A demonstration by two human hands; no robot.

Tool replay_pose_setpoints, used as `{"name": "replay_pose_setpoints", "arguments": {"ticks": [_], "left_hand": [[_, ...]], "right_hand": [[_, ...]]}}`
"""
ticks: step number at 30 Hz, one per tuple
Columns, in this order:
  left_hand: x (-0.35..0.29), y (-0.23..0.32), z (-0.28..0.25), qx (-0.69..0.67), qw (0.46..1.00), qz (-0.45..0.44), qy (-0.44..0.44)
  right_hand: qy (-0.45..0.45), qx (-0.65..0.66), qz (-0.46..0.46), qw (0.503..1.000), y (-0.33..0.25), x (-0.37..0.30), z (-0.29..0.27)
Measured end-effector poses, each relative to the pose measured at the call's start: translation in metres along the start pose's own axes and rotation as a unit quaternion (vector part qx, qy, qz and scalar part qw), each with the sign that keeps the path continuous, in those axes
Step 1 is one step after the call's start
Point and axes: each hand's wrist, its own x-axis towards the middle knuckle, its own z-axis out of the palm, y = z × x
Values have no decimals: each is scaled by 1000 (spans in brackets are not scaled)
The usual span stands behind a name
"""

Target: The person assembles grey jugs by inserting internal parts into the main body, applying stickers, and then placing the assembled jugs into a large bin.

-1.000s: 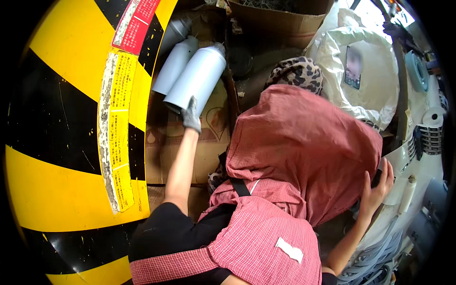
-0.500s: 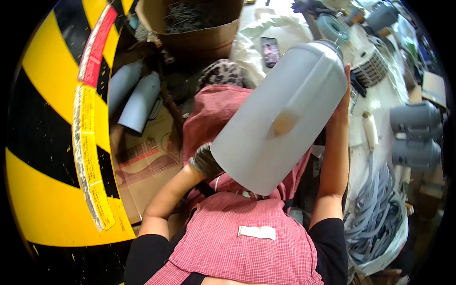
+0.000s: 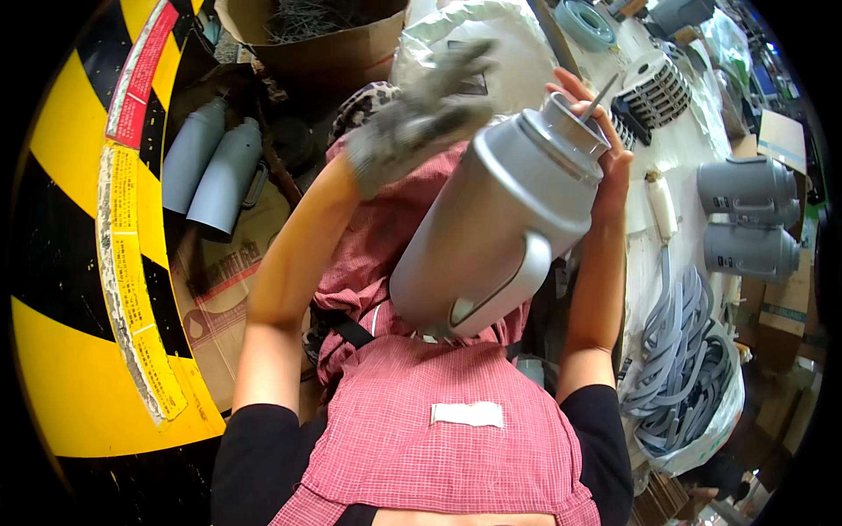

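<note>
A grey plastic thermos-jug shell [image 3: 491,210] leans over my lap, its open neck tilted up and to the right. The looped handle on its side faces me. My right hand [image 3: 607,149], bare, is curled against the neck from the right and steadies the shell. A thin metal blade [image 3: 602,96] sticks up among its fingers; the blade's other end is hidden. My left hand [image 3: 421,118], in a grey work glove, is in the air left of the neck, apart from the shell. Its fingers are spread and smeared by motion.
Two grey shells [image 3: 210,175] lean at the left above flattened cardboard [image 3: 215,307], beside a yellow-and-black striped panel [image 3: 70,289]. A cardboard box [image 3: 342,57] stands ahead. The right-hand bench holds coiled grey strips [image 3: 684,359], a white-handled tool [image 3: 662,206] and more grey shells [image 3: 745,250].
The shell has turned so its handle and open neck now face me. My left hand has left its lower end and risen forward. My right hand stays at the neck end.
</note>
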Motion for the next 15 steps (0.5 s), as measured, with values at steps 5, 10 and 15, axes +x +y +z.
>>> {"name": "replay_pose_setpoints", "arguments": {"ticks": [5, 10, 15], "left_hand": [[34, 45, 20, -51, 963, -184, -192], [23, 35, 16, -21, 966, -159, -203], [7, 39, 14, -48, 966, -136, -216]], "right_hand": [[-81, -367, -97, 922, -61, 13, 46], [-232, -436, -181, 850, -82, 19, 55], [-280, -376, -279, 838, -70, 21, 60]]}}
